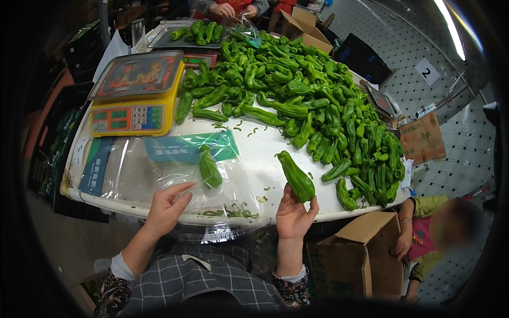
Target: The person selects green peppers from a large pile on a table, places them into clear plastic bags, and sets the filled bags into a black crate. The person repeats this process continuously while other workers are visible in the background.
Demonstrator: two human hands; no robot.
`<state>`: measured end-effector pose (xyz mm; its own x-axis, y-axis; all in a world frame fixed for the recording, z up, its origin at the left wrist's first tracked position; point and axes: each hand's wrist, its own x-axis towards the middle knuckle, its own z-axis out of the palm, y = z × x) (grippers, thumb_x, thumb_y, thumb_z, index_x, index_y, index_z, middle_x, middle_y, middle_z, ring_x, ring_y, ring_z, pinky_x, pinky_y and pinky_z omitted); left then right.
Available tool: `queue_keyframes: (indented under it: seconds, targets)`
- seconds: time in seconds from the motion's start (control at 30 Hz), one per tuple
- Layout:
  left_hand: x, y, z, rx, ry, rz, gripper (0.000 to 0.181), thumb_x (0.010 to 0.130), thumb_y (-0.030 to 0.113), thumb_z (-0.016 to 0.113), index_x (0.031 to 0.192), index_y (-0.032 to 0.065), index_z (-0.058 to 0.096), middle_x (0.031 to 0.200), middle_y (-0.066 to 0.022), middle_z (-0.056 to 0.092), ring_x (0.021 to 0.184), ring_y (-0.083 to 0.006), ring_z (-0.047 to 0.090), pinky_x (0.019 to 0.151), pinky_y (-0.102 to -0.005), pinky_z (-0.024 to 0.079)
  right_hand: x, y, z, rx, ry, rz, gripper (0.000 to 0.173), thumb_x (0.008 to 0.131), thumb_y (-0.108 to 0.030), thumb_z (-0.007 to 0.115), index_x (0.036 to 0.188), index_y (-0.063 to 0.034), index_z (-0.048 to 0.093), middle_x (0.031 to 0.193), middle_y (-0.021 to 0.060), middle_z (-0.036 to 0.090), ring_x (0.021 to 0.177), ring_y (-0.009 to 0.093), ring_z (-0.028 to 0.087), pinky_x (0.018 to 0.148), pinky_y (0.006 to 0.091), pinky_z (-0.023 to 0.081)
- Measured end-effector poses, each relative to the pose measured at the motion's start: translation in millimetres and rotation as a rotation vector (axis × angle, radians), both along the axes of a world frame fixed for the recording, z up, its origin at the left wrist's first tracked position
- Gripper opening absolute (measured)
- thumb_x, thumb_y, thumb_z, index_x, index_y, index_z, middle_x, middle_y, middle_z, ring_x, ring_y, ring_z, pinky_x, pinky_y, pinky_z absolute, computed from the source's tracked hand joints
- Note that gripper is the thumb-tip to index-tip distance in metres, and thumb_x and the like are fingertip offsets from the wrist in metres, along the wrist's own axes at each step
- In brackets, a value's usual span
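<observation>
My right hand (296, 214) holds a green pepper (296, 177) upright between fingers and thumb, over the table's near edge. My left hand (169, 208) pinches the edge of a clear plastic bag (234, 179) between thumb and fingers. One green pepper (210, 167) lies in or under that bag; the film's shine leaves this unclear. The bag has a green printed band, and its near end hangs over the table edge. More flat bags (131, 171) lie to the left. A large heap of green peppers (294, 87) covers the far and right parts of the white table (254, 149).
A yellow digital scale (169, 115) stands at the left, with a second scale (159, 39) behind it bearing peppers. Across the table are a co-worker's hands (228, 10) at a bag. An open cardboard box (338, 262) and another person (421, 234) are at the lower right.
</observation>
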<state>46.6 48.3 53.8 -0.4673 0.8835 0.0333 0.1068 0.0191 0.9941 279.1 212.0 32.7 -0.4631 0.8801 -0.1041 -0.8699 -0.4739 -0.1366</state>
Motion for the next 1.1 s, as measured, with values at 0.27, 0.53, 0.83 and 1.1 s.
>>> queue_keyframes:
  seconds: [0.27, 0.53, 0.83, 1.1]
  targets:
    - [-0.4, 6.3, -9.5, -0.003, -0.022, 0.007, 0.026, 0.089, 0.015, 0.050, 0.107, -0.0022, 0.058, 0.062, 0.0060, 0.046, 0.055, -0.0014, 0.037, 0.048, -0.0189, 0.029, -26.8, -55.2, -8.3, 1.088, -0.881, 0.292, 0.056, 0.068, -0.003, 0.068, 0.116, -0.0034, 0.039, 0.116, 0.0129, 0.049, 0.101, 0.021, 0.054, 0.088, 0.0313, 0.044]
    - [-1.4, -4.7, -0.8, 0.002, 0.083, 0.020, 0.026, 0.090, 0.012, 0.047, 0.109, -0.0023, 0.057, 0.061, 0.0076, 0.043, 0.052, -0.0003, 0.032, 0.046, -0.0186, 0.025, -102.1, -54.4, -30.1, 1.602, -1.077, -0.154, 0.057, 0.066, -0.001, 0.066, 0.117, -0.0011, 0.039, 0.119, 0.0214, 0.044, 0.103, 0.035, 0.051, 0.083, 0.0336, 0.046]
    - [-0.5, 3.9, -6.4, -0.018, 0.077, 0.032, 0.028, 0.092, 0.019, 0.047, 0.107, -0.0008, 0.059, 0.058, 0.0092, 0.036, 0.051, -0.0003, 0.028, 0.045, -0.0192, 0.020, -99.5, -16.6, -42.8, 1.731, -1.169, 0.179, 0.046, 0.075, -0.005, 0.059, 0.119, -0.0097, 0.045, 0.118, 0.0178, 0.048, 0.102, 0.034, 0.051, 0.085, 0.0381, 0.043]
    - [-14.5, -1.1, -28.6, -0.022, 0.022, 0.111, 0.028, 0.093, 0.022, 0.045, 0.103, 0.0006, 0.059, 0.053, 0.0115, 0.029, 0.043, 0.0022, 0.023, 0.039, -0.0183, 0.015, 99.5, 129.8, -36.8, 1.186, -2.142, -0.731, 0.030, 0.069, -0.005, 0.064, 0.099, -0.0013, 0.057, 0.097, 0.0156, 0.058, 0.090, 0.030, 0.056, 0.081, 0.0368, 0.043]
